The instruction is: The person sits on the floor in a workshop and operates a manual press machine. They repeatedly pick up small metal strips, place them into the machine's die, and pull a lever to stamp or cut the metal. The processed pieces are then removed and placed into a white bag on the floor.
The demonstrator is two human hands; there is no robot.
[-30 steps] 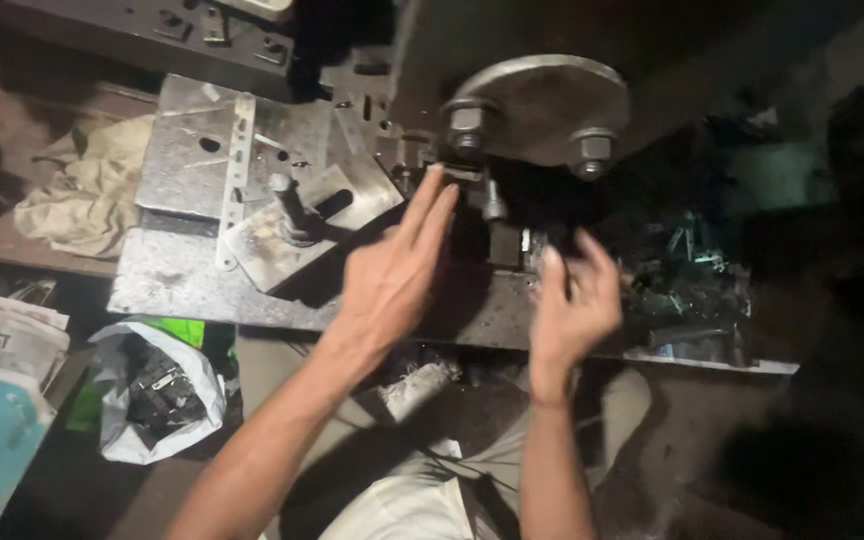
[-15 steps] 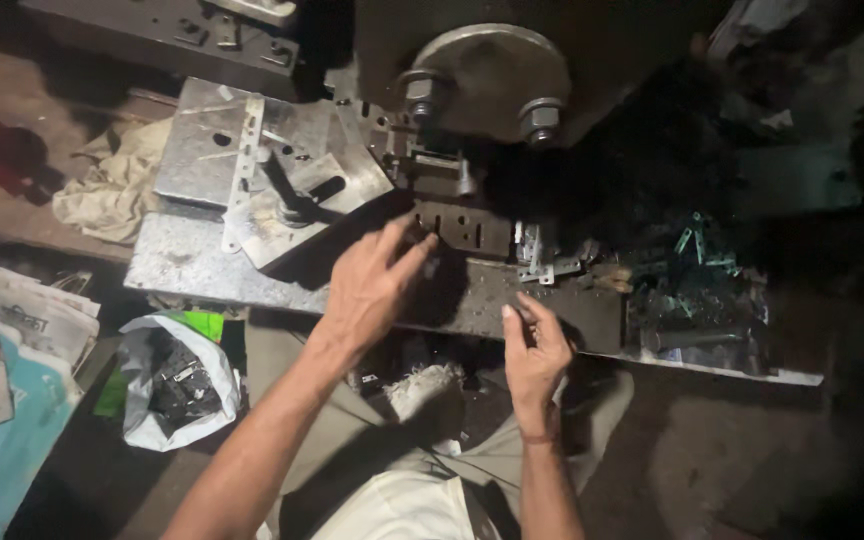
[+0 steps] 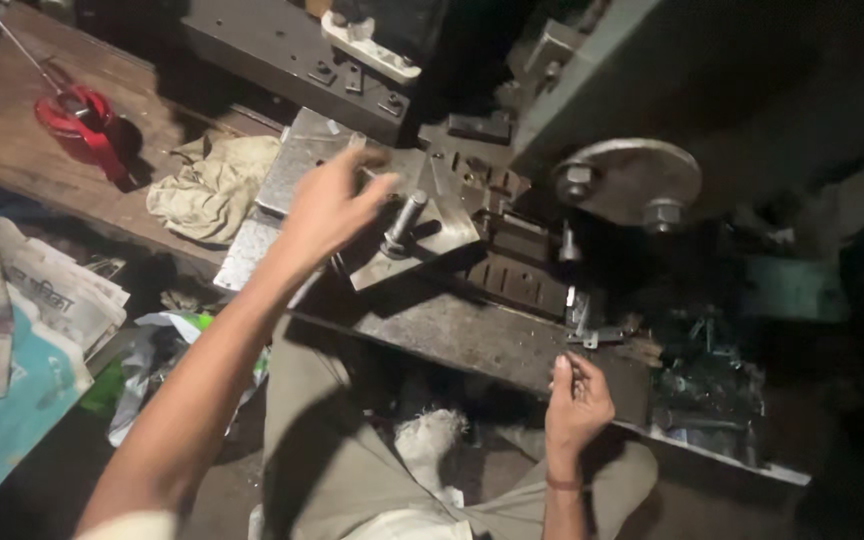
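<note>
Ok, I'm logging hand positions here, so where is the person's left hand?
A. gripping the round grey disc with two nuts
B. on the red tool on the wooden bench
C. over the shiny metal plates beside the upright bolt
C: the left hand reaches out over the shiny metal plates, close to the upright bolt.

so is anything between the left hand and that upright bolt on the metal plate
Nothing visible. The left hand hovers just left of the upright bolt on the metal plate, fingers extended toward it, with only open plate surface between them.
</note>
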